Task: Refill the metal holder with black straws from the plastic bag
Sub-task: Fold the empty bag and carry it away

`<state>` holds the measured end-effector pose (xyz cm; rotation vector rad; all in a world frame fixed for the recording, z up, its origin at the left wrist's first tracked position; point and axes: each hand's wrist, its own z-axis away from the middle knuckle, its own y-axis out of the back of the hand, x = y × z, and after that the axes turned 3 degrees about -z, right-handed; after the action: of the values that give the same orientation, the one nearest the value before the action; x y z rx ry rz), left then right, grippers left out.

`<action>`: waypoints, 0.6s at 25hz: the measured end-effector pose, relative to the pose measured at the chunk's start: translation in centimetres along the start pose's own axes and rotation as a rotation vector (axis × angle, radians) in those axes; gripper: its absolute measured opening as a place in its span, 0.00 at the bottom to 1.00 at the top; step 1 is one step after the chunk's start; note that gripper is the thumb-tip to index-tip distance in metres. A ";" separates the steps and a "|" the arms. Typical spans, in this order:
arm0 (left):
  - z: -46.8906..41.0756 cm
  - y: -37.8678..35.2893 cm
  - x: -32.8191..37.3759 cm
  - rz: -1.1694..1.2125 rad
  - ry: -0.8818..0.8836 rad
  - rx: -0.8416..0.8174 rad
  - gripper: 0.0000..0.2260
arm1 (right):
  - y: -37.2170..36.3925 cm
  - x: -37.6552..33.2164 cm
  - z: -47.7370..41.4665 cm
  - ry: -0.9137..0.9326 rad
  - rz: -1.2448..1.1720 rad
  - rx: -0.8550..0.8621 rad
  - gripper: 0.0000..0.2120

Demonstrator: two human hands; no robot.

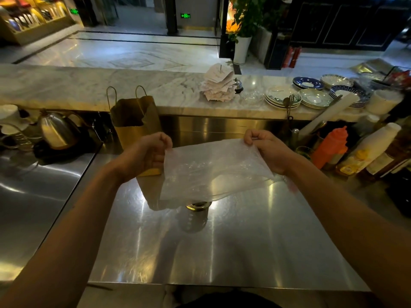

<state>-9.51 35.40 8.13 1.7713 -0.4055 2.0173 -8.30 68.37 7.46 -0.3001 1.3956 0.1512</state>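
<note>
I am holding the clear plastic bag (213, 167) stretched flat and crinkled above the steel counter; no straws are showing in it. The metal holder (196, 215) is standing upright beneath it, its rim peeking out.

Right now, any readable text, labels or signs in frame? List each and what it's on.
No text can be quoted.
Green exit sign: arrow and figure shape only, characters blurred.
Second green sign: blurred.
Receipts on spike: print too small.
Bottle labels: blurred.
Plastic bag: no readable print.
</note>
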 end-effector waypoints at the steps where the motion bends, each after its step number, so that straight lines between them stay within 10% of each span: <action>1: -0.1 -0.3 0.3 -0.153 -0.017 0.075 0.06 | -0.2 -0.2 0.0 -0.003 0.005 -0.001 0.21; 5: -0.7 -2.3 2.1 -0.648 -0.048 -0.024 0.20 | -1.5 -0.8 0.2 -0.001 0.032 -0.036 0.21; 15: 0.0 -5.3 0.7 -0.389 -0.086 -0.161 0.10 | -3.6 -3.2 1.5 0.019 0.020 0.050 0.19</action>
<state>-7.01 40.09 8.49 1.6901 -0.2202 1.5995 -6.39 65.63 11.22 -0.2468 1.4191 0.1301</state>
